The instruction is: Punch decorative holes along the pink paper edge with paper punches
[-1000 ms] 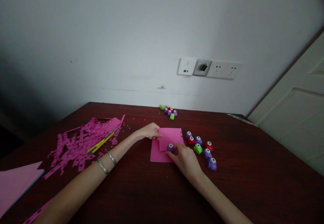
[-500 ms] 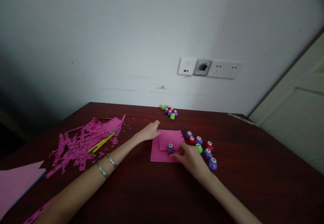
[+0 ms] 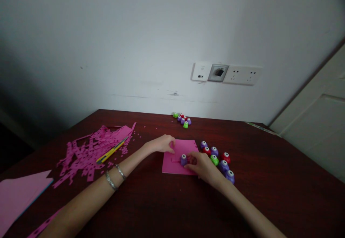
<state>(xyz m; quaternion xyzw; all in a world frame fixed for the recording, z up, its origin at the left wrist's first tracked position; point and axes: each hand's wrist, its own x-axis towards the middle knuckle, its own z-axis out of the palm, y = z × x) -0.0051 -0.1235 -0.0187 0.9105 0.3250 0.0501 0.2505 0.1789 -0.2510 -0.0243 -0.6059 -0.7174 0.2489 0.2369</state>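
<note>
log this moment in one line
left hand: at left edge of pink paper | right hand: at purple punch on paper | left side: strips, cutter

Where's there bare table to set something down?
Right of the near eyed pieces, toward the door; also in front of the pink sheets, between the forearms. Crowded: left, with scraps and cutter; around left hand and right hand.

sockets (image 3: 243,75) sit on the wall (image 3: 121,33) (pale door (image 3: 315,123) right).

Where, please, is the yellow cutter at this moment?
In the head view, the yellow cutter lies left of the left hand, at the pink paper scraps' right side.
</note>
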